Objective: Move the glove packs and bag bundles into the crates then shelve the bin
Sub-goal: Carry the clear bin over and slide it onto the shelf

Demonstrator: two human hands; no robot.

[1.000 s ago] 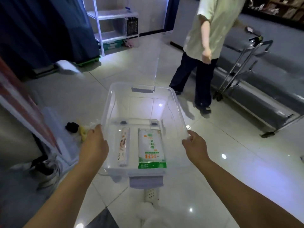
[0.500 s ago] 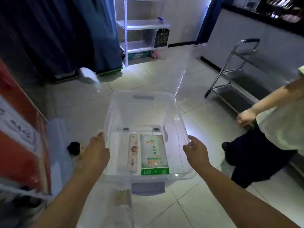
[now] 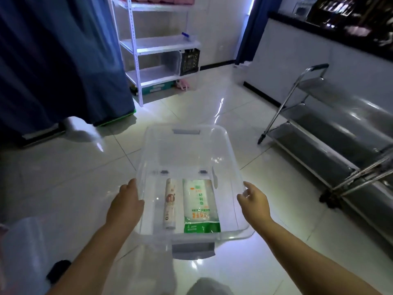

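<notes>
Nearest to us, we carried the clear plastic bin (image 3: 191, 158) between our two hands, off the floor and straight out in front of the body. Our left hand (image 3: 124, 206) gripped the left long rim with its fingers curled over the edge; our right hand (image 3: 254, 204) held the right long rim, thumb on top, though how far its fingers wrapped underneath we could not tell. Both hands sat toward the near end, about level with each other, so neither was clearly closer to the load. The bin's long axis ran away from us, its grey handle (image 3: 192, 249) at the near end and a second grey handle at the far end.

Inside, at the near end of the floor of the bin, lay two items side by side, both lengthwise with the bin: a slim pale roll (image 3: 170, 203) on the left, likely a bag bundle, and just beside it a flat white-and-green pack (image 3: 200, 206), likely a glove pack. Print on both was too small to read.

Farther off, ahead and slightly left, stood the white shelf unit (image 3: 157, 45), well apart from us across tiled floor (image 3: 63, 167). On its lower shelf sat a clear crate (image 3: 170, 60) and a black crate (image 3: 190, 60) beside it. We judged that the coming move depended on this line: bin pointed roughly toward the shelves, crates ahead.
</notes>
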